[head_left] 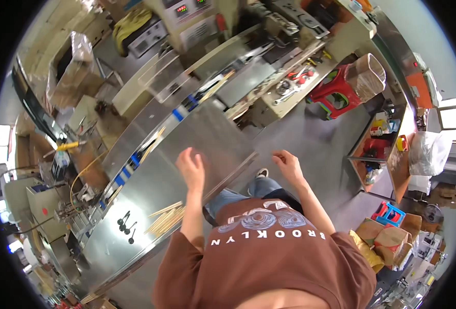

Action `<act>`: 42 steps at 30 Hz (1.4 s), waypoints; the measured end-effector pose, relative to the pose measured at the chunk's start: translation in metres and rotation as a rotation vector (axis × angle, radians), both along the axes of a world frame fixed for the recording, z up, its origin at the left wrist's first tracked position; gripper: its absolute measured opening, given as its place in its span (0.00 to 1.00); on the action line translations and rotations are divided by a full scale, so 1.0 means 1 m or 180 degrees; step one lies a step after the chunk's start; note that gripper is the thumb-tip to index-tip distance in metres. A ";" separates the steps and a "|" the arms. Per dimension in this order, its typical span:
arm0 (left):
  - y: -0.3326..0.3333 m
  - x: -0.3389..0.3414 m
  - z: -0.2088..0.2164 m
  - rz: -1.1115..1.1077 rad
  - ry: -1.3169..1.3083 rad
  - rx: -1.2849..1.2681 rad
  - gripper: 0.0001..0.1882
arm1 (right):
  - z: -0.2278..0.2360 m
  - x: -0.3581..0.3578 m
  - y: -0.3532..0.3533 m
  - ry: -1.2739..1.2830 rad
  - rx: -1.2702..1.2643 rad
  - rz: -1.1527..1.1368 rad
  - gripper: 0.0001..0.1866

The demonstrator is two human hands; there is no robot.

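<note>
My left hand (191, 167) hovers above the brushed metal table (202, 129), thumb apart from the fingers, with nothing visible in it. Off the table's edge, over the floor, my right hand (288, 167) hangs in the air. Its fingers are loosely bent and apart, and no object shows between them. A pile of thin wooden sticks (164, 220) lies on the table beside my left forearm. Farther left on the metal are several small black round-headed pieces with stems (125, 225).
Blue and white blocks (130, 169) with sticks line the table's far side, near a clear plastic box (169, 85). A red stool (336, 92) bearing a plastic-lined container (369, 77) stands right. Shelving (359, 172) and cardboard boxes (392, 239) are farther right.
</note>
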State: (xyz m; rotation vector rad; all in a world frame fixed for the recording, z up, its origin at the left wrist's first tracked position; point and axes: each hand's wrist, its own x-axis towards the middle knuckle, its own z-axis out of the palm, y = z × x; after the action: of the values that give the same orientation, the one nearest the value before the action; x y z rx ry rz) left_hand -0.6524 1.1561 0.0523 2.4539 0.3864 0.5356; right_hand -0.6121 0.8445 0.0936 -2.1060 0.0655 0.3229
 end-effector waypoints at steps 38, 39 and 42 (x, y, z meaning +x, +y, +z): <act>-0.525 0.445 -0.132 -0.0595 0.2376 -0.1308 0.29 | -0.093 0.691 -0.216 0.2116 0.1636 -0.1173 0.05; -0.532 0.452 -0.134 -0.0533 0.2383 -0.1365 0.29 | -0.092 0.691 -0.218 0.2239 0.1671 -0.1170 0.05; -0.543 0.484 -0.124 -0.0655 0.3215 -0.1241 0.34 | -0.092 0.696 -0.228 0.2243 0.1629 -0.1168 0.04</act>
State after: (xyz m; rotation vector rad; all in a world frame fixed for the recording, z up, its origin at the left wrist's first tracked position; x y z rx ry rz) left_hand -0.1688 0.6127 -0.0721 2.1572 0.5451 -0.8376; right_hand 0.0842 0.6168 0.0019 -1.3608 0.6982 0.7531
